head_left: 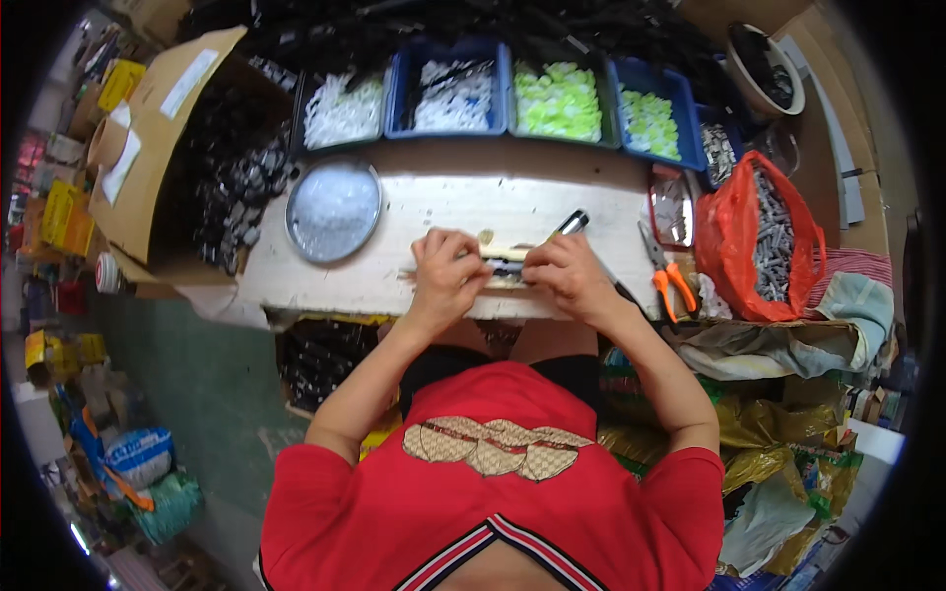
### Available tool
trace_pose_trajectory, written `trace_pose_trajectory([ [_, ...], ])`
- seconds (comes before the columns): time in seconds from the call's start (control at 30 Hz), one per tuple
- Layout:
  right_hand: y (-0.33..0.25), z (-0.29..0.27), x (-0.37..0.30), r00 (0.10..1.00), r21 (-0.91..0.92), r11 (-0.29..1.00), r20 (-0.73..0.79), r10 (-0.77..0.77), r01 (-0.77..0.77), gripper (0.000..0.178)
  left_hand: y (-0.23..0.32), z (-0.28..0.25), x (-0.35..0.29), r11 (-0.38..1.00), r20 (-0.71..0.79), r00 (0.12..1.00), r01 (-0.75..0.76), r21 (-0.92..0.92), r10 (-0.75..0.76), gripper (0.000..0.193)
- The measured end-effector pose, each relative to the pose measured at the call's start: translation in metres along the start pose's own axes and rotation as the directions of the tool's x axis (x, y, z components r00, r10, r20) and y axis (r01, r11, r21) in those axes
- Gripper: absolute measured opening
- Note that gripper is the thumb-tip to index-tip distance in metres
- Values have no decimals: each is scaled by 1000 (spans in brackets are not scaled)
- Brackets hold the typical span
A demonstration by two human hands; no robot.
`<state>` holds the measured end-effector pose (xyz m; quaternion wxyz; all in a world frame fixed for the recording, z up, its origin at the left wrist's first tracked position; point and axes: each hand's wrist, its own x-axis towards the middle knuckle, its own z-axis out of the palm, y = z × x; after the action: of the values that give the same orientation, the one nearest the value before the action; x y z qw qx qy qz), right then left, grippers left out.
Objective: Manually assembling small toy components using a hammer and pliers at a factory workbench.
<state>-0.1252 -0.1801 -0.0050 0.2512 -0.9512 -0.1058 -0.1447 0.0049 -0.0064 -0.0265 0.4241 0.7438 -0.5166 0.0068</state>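
Note:
Over the near edge of the white worktable, my left hand and my right hand face each other, fingertips pinched. Between them is a small grey-and-black part, gripped from both sides; its exact kind is too small to tell. A pale wooden strip lies just beyond it, partly covered by my fingers. Close behind my right hand, a black-and-silver pen-shaped object points away to the upper right; its lower end is hidden by that hand.
A round dish of clear small pieces stands left. Along the back, bins hold white and lime-green parts. Orange-handled pliers and a red bag of grey parts lie right. A cardboard box with black parts flanks the left.

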Motion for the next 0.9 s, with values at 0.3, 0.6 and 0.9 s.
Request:
trace_pose_trajectory([
  [0.3,121,-66,84,858,-302,870,-462,225,-390,9,6,-3,-3,999,20,999,27,-37,-26,10],
  [0.6,186,-79,167,722,-428,582,-423,547,-692,32,7,0,-5,999,43,999,35,-42,-33,13],
  [0.9,164,-79,144,700,-291,682,-554,451,-671,22,3,0,2,998,31,999,37,-55,-35,9],
])
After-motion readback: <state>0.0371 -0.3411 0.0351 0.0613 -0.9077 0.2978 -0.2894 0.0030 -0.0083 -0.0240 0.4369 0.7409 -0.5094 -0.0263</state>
